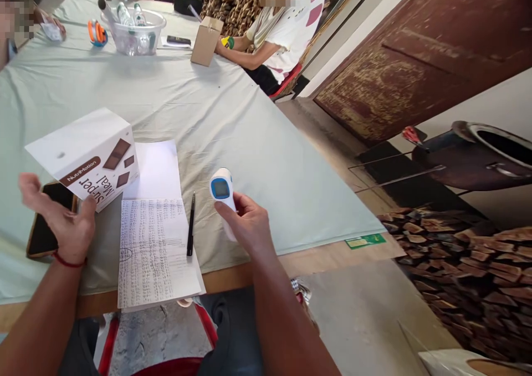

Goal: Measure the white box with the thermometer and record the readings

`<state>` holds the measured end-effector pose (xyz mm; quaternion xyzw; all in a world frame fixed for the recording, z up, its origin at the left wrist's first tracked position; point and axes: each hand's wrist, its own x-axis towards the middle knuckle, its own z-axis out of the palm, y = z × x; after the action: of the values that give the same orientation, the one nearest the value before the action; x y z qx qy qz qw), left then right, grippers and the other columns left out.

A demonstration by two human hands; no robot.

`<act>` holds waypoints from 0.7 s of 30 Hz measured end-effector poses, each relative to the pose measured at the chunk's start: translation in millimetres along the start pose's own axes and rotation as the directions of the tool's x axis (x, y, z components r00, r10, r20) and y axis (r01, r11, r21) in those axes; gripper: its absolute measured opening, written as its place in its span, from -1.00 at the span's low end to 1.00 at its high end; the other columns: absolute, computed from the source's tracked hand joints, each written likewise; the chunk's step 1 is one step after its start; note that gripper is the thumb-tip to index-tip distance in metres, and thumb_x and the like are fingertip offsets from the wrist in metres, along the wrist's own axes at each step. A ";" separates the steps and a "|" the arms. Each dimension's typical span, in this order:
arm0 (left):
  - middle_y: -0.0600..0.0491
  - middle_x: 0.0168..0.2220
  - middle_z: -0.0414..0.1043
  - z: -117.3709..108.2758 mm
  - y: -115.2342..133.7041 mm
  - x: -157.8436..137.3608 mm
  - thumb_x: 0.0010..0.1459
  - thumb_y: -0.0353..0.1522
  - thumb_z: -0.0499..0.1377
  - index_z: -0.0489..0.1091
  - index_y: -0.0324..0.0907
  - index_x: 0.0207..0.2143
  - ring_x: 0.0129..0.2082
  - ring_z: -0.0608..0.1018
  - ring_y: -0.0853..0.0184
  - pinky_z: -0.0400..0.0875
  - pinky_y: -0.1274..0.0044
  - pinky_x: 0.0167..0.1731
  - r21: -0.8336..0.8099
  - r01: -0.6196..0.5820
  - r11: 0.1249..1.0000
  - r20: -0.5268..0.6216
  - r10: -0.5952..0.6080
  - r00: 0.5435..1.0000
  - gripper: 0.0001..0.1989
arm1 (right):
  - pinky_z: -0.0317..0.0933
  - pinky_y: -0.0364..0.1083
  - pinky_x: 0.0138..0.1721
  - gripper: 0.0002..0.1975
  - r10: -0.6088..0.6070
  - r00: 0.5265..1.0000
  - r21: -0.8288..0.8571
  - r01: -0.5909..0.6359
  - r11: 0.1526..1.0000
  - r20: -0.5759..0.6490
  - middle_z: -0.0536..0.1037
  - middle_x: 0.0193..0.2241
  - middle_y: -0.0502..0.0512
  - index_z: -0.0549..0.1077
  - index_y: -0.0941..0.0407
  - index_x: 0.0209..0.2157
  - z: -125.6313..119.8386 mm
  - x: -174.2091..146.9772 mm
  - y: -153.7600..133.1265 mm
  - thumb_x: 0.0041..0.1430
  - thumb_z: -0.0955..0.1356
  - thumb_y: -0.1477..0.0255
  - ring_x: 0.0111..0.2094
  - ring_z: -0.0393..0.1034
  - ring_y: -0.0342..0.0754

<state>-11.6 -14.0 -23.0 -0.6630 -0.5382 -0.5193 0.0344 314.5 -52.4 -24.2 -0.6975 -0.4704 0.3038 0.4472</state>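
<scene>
My right hand [249, 221] is wrapped round the handle of a white-and-blue infrared thermometer [220, 189], its small screen facing me. My left hand [68, 221] has its fingers spread, with the thumb at the lower corner of a white NutriMotion box [89, 154]; whether it bears the box's weight is unclear. The box sits tilted over the top of an open notebook [152, 248] filled with handwriting. A black pen [191, 223] lies along the notebook's right side. Partly under my left hand is a dark tablet-like object [44, 229] with a brown edge.
Pale cloth covers the table [291, 199]. Farther back stand a clear basket [160, 24] of bottles, an orange-and-blue roll [97, 34] and a cardboard box [206, 41]. A person [274, 44] sits at the right edge; others sit at the far end. Firewood [469, 276] lies at right.
</scene>
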 end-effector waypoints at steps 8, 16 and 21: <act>-0.11 0.04 0.36 11.5 57.2 -26.4 0.14 -0.52 0.20 0.29 -0.18 0.10 0.09 0.44 0.08 0.35 0.11 0.15 -0.052 -0.514 0.856 0.201 0.513 0.835 -0.54 | 0.24 0.01 -0.26 -0.66 -0.044 0.996 -0.779 -0.030 0.626 -0.074 0.53 -0.21 0.28 0.53 0.13 -0.09 -16.8 16.6 22.3 0.18 0.38 0.22 -0.21 0.44 0.16; -0.18 0.16 0.39 25.4 56.1 -44.4 0.34 -0.34 0.09 0.37 -0.24 0.08 0.25 0.32 0.01 0.19 0.08 0.26 -0.162 -0.447 0.880 0.592 0.449 0.669 -0.69 | 0.29 -0.05 -0.25 -0.77 -0.255 0.951 -0.568 0.310 0.762 0.177 0.57 -0.38 0.14 0.49 0.14 -0.13 35.0 -6.1 7.6 0.25 0.35 0.32 -0.32 0.46 0.05; -0.14 0.19 0.39 22.8 52.6 -45.6 0.37 -0.28 0.06 0.42 -0.21 0.08 0.28 0.28 0.00 0.12 0.04 0.29 -0.180 -0.426 0.887 0.666 0.428 0.611 -0.68 | 0.30 -0.08 -0.24 -0.60 -0.269 0.934 -0.386 0.344 0.856 0.237 0.57 -0.36 0.09 0.49 0.14 0.02 44.1 -7.6 3.4 0.14 0.29 0.48 -0.34 0.45 -0.01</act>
<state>48.1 -53.1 -39.5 -0.9159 -0.3372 -0.2126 -0.0465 275.7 -45.1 -45.6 -0.6638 -0.6674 0.1797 0.2858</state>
